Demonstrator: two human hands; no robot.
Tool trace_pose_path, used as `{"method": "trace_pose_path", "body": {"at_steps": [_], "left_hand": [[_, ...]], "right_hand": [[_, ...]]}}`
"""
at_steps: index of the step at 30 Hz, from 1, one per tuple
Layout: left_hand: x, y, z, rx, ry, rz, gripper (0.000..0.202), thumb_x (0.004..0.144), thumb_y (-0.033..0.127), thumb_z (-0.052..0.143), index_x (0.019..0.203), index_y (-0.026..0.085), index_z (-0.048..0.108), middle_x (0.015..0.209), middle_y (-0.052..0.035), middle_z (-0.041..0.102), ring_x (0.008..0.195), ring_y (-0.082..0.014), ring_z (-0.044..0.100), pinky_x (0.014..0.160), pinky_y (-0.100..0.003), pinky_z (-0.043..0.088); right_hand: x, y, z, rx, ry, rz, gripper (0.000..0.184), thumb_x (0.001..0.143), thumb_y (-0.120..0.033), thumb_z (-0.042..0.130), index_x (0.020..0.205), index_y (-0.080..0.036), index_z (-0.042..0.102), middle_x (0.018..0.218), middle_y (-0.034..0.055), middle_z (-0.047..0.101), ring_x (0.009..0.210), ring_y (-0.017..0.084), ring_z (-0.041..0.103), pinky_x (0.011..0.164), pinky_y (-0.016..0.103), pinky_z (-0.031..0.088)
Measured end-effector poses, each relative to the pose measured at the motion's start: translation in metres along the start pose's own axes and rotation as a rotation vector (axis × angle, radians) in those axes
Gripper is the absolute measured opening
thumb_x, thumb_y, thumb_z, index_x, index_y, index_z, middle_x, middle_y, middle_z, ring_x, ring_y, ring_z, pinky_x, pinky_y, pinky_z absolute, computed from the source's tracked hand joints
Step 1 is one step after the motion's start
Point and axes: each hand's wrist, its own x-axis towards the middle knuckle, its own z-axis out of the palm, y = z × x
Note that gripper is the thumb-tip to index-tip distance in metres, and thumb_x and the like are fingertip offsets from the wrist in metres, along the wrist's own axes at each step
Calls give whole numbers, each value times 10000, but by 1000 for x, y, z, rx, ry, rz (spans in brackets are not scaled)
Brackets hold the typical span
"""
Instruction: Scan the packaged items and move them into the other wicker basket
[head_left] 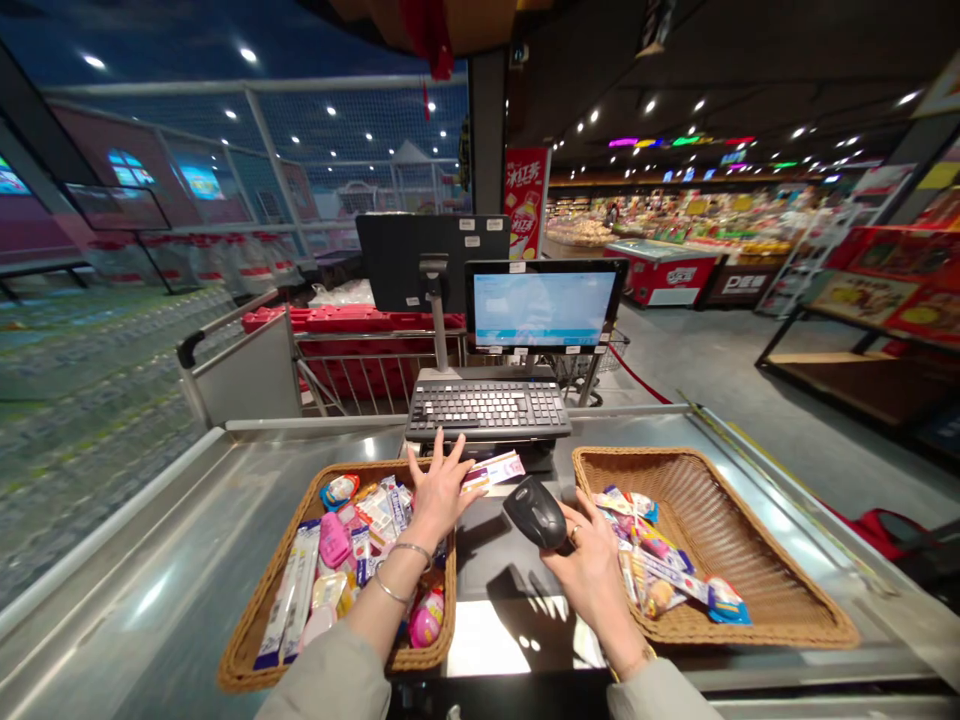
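we're live at a supermarket checkout, red chest freezer [661,272] and bright stalls [697,215] off in the distance, and right up front a steel counter [142,560] carrying a monitor [544,308] and a black keyboard [487,408]. two wicker baskets sit either side of the counter's middle: the left basket [244,640] is packed with wrapped goods, a pink packet [334,540] standing out, while the right basket [780,590] has a smaller pile of packets [652,560] bunched toward its near side. the left hand [439,490] is spread wide, fingers splayed above the left basket's far rim, just beside a paper slip [491,471]. and the right hand [592,572], ring on a finger, is curled firmly around a black handheld scanner [535,513], held over the counter between the baskets!
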Motion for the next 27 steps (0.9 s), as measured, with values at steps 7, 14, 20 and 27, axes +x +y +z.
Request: {"method": "trace_pose_path", "body": {"at_steps": [7, 14, 20, 27], "left_hand": [[7, 11, 2, -8, 8, 13, 319, 839, 399, 723, 1134, 279, 703, 1521, -81, 492, 1503, -407, 242, 1105, -837, 17], [14, 21, 5, -19, 21, 58, 330, 832, 397, 728, 1138, 277, 709, 1510, -99, 505, 1500, -412, 248, 1097, -840, -5], [25, 32, 11, -33, 31, 95, 334, 836, 435, 721, 1133, 281, 709, 1516, -89, 497, 1501, -412, 244, 1099, -836, -28], [39, 51, 18, -55, 37, 166, 339, 815, 435, 740, 1122, 297, 708, 1520, -73, 494, 1497, -413, 256, 1103, -837, -4]], "right_hand": [[-7, 0, -7, -18, 30, 4, 301, 666, -204, 622, 899, -295, 789, 1269, -5, 700, 1399, 352, 402, 1154, 606, 276], [-7, 15, -12, -62, 80, 13, 348, 664, -201, 620, 958, -289, 786, 1274, 8, 698, 1391, 360, 419, 1131, 623, 314], [-10, 24, -21, -48, 134, 3, 271, 680, -225, 641, 906, -260, 786, 1268, 30, 701, 1382, 361, 434, 1106, 575, 386], [-12, 39, -36, -33, 208, 39, 304, 719, -286, 665, 998, -269, 785, 1229, 40, 717, 1374, 354, 449, 1114, 569, 392]]}}
